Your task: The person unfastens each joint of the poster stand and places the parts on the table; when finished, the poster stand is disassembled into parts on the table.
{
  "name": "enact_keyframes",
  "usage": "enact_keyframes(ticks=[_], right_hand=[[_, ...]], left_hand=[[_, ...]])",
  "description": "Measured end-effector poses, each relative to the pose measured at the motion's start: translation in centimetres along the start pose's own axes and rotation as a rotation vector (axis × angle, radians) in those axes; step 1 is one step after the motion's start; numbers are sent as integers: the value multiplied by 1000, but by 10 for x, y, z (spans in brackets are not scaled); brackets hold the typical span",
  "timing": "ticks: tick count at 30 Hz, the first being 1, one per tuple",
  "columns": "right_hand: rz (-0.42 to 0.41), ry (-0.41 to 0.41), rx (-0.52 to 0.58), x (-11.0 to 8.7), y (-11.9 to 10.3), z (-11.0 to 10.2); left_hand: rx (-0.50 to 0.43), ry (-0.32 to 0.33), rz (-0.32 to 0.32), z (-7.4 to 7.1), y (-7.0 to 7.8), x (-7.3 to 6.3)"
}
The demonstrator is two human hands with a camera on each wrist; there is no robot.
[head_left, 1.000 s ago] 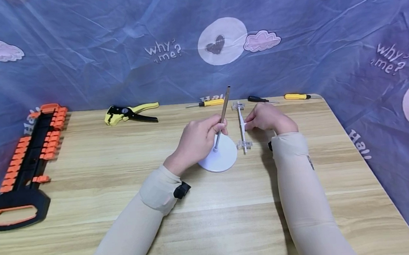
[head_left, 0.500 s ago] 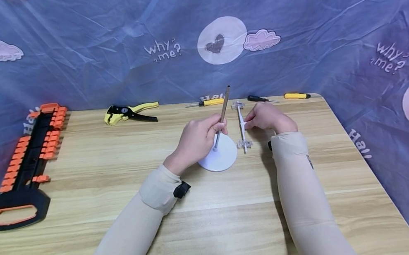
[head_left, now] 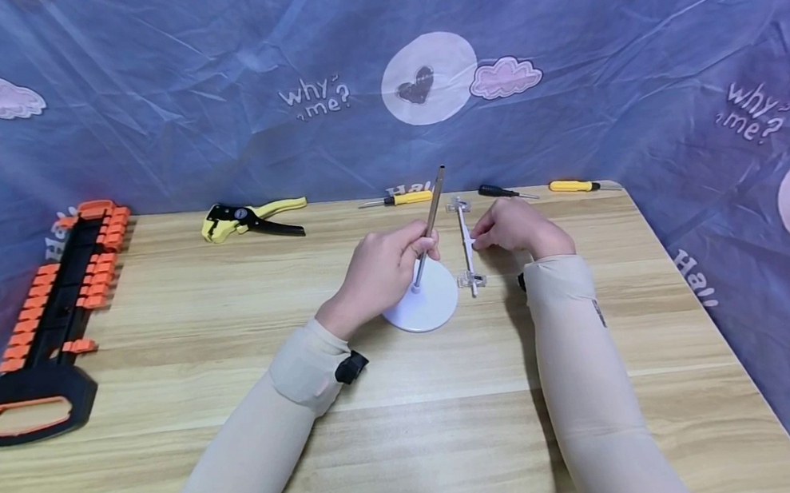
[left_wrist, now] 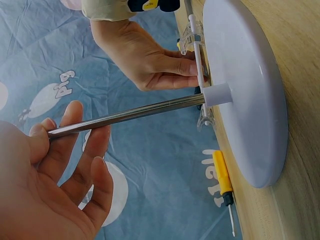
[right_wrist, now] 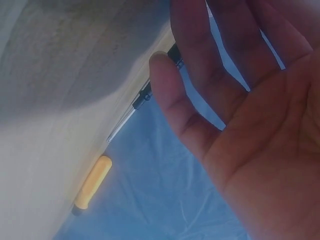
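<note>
The right hand (head_left: pixel 517 227) pinches the white bar (head_left: pixel 469 259), now slightly turned, perhaps for adjusting. The left hand (head_left: pixel 383 270) pinches the metal rod (left_wrist: pixel 145 110).

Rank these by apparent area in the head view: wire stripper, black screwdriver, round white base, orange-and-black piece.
Largest to smallest:
orange-and-black piece
round white base
wire stripper
black screwdriver

Pale beige sleeves (head_left: pixel 236 456), bulky cuffs (head_left: pixel 561 285), small black wrist pieces (head_left: pixel 351 367).
</note>
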State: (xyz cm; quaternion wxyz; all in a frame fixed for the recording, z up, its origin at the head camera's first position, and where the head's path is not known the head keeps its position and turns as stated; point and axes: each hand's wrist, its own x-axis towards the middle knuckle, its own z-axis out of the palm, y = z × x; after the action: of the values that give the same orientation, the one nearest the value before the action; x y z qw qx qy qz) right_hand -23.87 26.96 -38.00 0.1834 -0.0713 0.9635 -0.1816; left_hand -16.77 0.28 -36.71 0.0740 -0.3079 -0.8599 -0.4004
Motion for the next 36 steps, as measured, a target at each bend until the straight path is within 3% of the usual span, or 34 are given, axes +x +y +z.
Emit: enact_keyframes(ticks=[30,36], right_hand=[[-12,-28,-11,-4,-1,-3],[-32,11,-16,-10,-6,-8]], left_hand=[[-4,1,1,0,1,0],[-3,2,2,0,0,0]])
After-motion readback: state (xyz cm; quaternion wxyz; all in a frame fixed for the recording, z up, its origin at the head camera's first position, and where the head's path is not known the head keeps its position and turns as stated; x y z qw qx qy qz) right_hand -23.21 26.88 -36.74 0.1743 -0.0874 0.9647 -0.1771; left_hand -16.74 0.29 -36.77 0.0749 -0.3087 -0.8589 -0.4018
